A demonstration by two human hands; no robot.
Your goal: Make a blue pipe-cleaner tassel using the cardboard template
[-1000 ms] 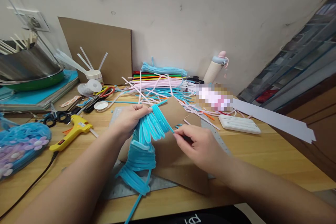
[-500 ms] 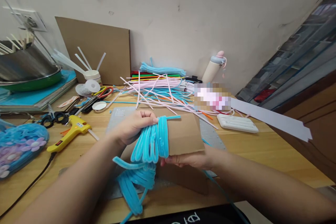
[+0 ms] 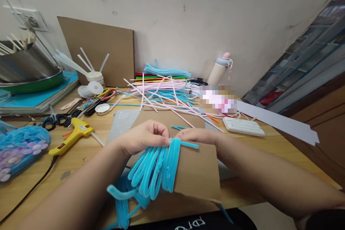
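Blue coil (image 3: pixel 169 167) in pinched left grip (image 3: pixel 148 136)

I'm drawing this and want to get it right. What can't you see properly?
All in the head view:
Right hand: fingertips hidden, at least partly by the left hand.
Blue strands: their far side is hidden by the cardboard.
Pixelated patch: blocky blur hides what's there.
Metal pot: cut off by the left edge.

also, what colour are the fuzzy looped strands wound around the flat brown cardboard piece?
The fuzzy looped strands are bright turquoise blue; best seen in the head view.
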